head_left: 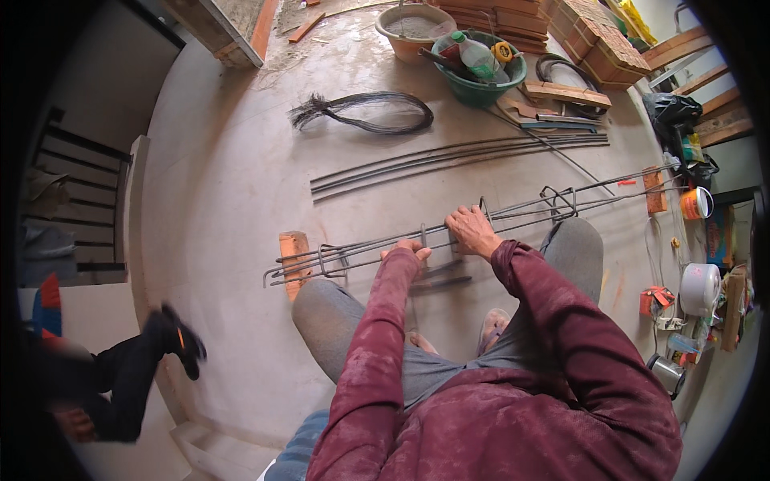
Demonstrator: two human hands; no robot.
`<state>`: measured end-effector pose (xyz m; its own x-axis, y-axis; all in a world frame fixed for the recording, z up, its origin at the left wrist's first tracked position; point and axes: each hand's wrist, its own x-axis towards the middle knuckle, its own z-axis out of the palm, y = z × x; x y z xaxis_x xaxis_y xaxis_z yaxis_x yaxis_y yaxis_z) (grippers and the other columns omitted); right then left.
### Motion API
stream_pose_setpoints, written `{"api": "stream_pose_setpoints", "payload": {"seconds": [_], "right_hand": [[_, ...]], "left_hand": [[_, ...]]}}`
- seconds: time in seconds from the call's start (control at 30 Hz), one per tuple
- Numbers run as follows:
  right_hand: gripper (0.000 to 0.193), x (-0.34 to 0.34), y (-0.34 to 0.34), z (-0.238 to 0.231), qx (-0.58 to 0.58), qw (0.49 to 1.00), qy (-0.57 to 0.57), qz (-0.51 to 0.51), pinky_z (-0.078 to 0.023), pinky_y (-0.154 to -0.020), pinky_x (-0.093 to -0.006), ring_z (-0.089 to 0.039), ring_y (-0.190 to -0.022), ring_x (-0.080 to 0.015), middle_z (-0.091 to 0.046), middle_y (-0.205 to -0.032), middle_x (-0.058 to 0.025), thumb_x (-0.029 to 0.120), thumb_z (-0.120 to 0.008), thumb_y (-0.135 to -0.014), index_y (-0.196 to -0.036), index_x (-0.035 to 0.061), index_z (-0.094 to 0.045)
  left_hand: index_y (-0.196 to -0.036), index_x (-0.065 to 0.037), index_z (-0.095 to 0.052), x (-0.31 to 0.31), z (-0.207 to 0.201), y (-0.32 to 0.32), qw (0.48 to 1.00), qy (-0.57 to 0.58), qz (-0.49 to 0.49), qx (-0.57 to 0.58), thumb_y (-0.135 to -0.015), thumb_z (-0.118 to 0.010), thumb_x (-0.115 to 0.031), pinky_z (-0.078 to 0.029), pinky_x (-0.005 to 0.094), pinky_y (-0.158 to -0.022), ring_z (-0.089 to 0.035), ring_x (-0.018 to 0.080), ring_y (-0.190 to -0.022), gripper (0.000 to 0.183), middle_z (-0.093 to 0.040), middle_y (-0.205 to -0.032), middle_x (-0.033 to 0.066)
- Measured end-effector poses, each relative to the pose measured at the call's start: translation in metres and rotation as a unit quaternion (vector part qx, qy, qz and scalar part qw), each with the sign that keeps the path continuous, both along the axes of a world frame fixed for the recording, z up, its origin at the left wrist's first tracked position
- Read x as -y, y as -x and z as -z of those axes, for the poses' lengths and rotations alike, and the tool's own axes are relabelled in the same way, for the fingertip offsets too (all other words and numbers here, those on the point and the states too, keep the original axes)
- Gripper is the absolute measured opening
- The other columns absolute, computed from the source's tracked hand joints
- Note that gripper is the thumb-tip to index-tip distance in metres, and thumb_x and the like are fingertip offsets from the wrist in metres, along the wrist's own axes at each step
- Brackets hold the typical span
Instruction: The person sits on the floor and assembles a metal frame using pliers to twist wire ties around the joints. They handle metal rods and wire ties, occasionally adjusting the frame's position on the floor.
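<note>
A long rebar frame of thin steel bars [369, 248] lies across in front of my knees, with bent square stirrups [575, 202] spaced along it. Two orange hollow bricks prop it up, the left brick [293, 243] near my left knee and the right brick [656, 191] beyond my right knee. My left hand [407, 252] is closed around the bars near the middle, beside a stirrup. Just to its right, my right hand [472, 230] grips the frame from above at another stirrup. The undersides of both hands are hidden.
Loose steel bars [449, 155] and a bundle of black tie wire [317, 111] lie ahead. Farther back are a green bucket [479, 94] of tools, a beige tub [409, 48] and stacked bricks [597, 48]. A white-and-orange pail [695, 204] stands right. Another person's leg [132, 377] shows at left.
</note>
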<state>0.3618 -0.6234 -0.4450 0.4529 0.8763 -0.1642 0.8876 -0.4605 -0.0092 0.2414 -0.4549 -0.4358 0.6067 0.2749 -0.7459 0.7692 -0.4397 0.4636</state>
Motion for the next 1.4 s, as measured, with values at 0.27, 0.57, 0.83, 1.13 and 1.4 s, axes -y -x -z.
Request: {"api": "stream_pose_setpoints", "payload": {"seconds": [0.27, 0.57, 0.83, 1.13, 1.4], "right_hand": [[0.043, 0.017, -0.013, -0.039, -0.026, 0.995, 0.077, 0.059, -0.037, -0.091, -0.0458, -0.052, -0.108, -0.0269, -0.061, -0.110, -0.0089, 0.026, -0.070, -0.066, -0.105, 0.0110, -0.059], [0.110, -0.137, 0.104, -0.082, -0.281, 0.915, -0.158, 0.241, -0.006, -0.100, -0.0732, 0.006, -0.141, -0.0416, 0.003, -0.154, -0.0171, 0.060, -0.068, -0.068, -0.149, 0.0137, -0.010], [0.121, -0.193, 0.147, -0.060, -0.199, 0.937, -0.115, 0.262, 0.005, -0.099, -0.0730, 0.016, -0.139, -0.0410, 0.010, -0.154, -0.0157, 0.071, -0.066, -0.061, -0.150, 0.0163, -0.004], [0.118, -0.195, 0.144, -0.038, -0.206, 0.931, -0.053, 0.297, 0.003, -0.100, -0.0733, 0.013, -0.139, -0.0438, 0.006, -0.154, -0.0179, 0.072, -0.062, -0.064, -0.149, 0.0137, -0.006], [0.076, -0.140, 0.115, -0.078, -0.268, 0.924, -0.238, 0.134, -0.022, -0.107, -0.0566, -0.016, -0.138, -0.0417, -0.024, -0.148, -0.0217, 0.040, -0.065, -0.078, -0.140, 0.0068, -0.034]], "left_hand": [[-0.105, -0.016, -0.070, 0.005, 0.005, 0.014, 0.998, -0.047, -0.010, 0.040, -0.078, -0.070, -0.042, -0.031, 0.0338, -0.098, -0.058, 0.0214, -0.101, 0.037, -0.068, -0.105, 0.0057], [-0.095, -0.020, -0.073, 0.020, 0.029, 0.025, 0.986, -0.098, -0.037, 0.130, -0.080, -0.068, -0.038, -0.032, 0.0360, -0.096, -0.060, 0.0232, -0.096, 0.024, -0.069, -0.091, 0.0074], [-0.088, -0.018, -0.072, 0.042, 0.026, 0.014, 0.968, -0.172, 0.008, 0.181, -0.082, -0.062, -0.041, -0.026, 0.0483, -0.097, -0.059, 0.0252, -0.093, 0.025, -0.067, -0.077, 0.0054], [-0.091, -0.020, -0.072, 0.036, 0.042, 0.016, 0.963, -0.154, 0.021, 0.220, -0.080, -0.062, -0.044, -0.042, 0.0421, -0.079, -0.064, 0.0259, -0.085, 0.029, -0.070, -0.080, 0.0056], [-0.105, -0.014, -0.068, 0.015, 0.025, 0.009, 0.984, -0.076, 0.043, 0.156, -0.079, -0.065, -0.044, -0.030, 0.0403, -0.100, -0.055, 0.0301, -0.106, 0.040, -0.067, -0.104, 0.0114]]}}
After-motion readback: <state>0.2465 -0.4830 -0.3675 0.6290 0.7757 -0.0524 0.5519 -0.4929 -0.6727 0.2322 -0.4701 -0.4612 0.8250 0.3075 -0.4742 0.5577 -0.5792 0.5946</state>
